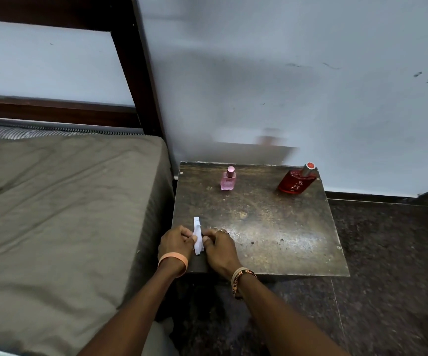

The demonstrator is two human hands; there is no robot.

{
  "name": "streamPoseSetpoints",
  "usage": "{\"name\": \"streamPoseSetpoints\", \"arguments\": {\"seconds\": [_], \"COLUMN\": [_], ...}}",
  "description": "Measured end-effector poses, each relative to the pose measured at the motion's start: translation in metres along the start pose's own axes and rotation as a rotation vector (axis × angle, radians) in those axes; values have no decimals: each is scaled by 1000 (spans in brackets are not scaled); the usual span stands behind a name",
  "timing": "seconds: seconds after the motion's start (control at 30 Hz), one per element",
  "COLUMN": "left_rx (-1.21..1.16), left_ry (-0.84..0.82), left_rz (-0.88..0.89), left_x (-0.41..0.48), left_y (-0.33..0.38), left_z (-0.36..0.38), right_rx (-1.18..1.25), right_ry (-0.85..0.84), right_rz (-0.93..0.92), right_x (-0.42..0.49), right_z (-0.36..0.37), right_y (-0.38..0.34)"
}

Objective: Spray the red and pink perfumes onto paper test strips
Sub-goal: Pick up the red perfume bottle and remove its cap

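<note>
Both my hands are at the table's (272, 235) front left corner, and between them stand the white strips (197, 237). My left hand (175, 244) pinches them from one side with thumb and curled fingers, and my right hand (220, 250) pinches them from the other. I cannot tell how many strips are in the bundle. If I pull them apart carelessly, the thin paper could tear or crease. A loose one could also slip off this corner into the gap beside the bed (66, 201). The pink bottle (228, 179) stands upright near the back edge, left of the middle. The red bottle (296, 181) stands at the back right corner, close to the right edge. Both are well apart from my hands. The red one worries me most, because a clumsy reach could nudge it off the side onto the hard floor. Both bottles look capped, so I will need a free hand, and putting the strips down so near the edge invites them to slide off. Spraying with the strip too close would soak it.
</note>
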State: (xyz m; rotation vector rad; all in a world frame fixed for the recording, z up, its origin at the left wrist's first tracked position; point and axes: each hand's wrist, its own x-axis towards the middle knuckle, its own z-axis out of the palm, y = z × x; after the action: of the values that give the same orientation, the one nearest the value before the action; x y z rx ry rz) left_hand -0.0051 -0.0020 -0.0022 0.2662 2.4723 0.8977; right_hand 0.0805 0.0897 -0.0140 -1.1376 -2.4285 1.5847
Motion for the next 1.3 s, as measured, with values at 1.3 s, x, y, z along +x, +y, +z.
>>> {"name": "streamPoseSetpoints", "arguments": {"seconds": [1.3], "left_rx": [153], "left_ry": [-231], "left_rz": [392], "left_x": [-19], "left_y": [95], "left_z": [126], "right_rx": [234], "right_ry": [434], "right_rz": [353], "right_x": [3], "right_z": [-123], "right_y": [62]}}
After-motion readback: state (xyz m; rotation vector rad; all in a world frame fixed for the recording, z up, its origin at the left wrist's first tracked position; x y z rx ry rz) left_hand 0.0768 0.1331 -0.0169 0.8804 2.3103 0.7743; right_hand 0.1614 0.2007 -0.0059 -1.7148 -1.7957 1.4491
